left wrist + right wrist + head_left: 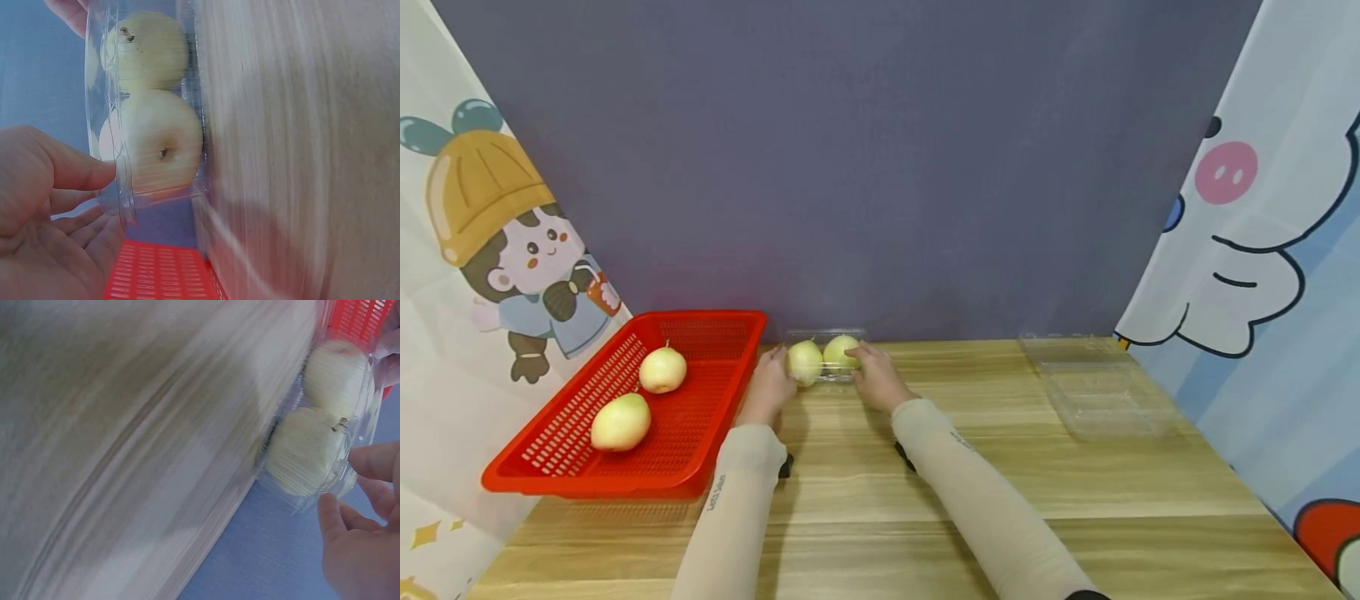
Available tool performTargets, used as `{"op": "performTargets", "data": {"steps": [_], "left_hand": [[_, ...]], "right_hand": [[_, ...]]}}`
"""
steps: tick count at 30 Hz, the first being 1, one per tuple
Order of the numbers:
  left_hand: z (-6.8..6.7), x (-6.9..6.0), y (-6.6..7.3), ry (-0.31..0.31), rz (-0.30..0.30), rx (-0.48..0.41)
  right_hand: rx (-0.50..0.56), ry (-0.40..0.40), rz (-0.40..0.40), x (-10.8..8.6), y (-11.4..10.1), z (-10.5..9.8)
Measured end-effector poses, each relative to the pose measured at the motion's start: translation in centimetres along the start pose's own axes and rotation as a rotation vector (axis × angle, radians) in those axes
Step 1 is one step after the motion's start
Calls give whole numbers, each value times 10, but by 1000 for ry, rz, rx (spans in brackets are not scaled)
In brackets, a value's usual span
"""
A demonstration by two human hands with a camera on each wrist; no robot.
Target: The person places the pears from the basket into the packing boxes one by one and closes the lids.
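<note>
A clear plastic box (835, 377) at the back of the table holds two pale yellow-green fruits, one on the left (805, 363) and one on the right (841, 352). My left hand (767, 387) pinches the box's left end; in the left wrist view its thumb lies on the clear rim beside a fruit (153, 140). At the box's right end is my right hand (880, 379), and the right wrist view shows its fingertips touching the clear edge near the other fruit (306, 452). The lid appears closed over the fruits.
A red plastic basket (700, 467) at the left holds two more fruits, one farther back (662, 370) and one nearer (621, 422). Clear empty plastic boxes (1097, 392) lie at the right of the wooden table (850, 533). A grey wall (880, 167) stands behind.
</note>
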State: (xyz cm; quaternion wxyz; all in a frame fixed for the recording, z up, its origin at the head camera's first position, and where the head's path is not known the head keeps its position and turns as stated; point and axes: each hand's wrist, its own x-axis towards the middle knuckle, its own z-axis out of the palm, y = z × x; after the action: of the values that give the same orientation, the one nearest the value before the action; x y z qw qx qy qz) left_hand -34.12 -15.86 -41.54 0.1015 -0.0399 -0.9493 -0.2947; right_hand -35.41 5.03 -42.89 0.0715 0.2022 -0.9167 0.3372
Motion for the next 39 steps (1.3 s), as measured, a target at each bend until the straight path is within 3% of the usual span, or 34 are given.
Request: {"op": "performTargets", "data": {"steps": [11, 20, 26, 33, 39], "left_hand": [[-2, -3, -1, 7, 50, 26], [-4, -9, 3, 94, 81, -8], [-12, -15, 11, 79, 98, -10], [-23, -31, 22, 32, 122, 19], [-30, -41, 30, 11, 179, 61]], "right_hand": [[-37, 14, -35, -3, -1, 0], [9, 48, -88, -11, 1, 2], [32, 42, -90, -17, -5, -6], [4, 4, -126, -27, -17, -17], [-43, -10, -151, -35, -22, -26]]}}
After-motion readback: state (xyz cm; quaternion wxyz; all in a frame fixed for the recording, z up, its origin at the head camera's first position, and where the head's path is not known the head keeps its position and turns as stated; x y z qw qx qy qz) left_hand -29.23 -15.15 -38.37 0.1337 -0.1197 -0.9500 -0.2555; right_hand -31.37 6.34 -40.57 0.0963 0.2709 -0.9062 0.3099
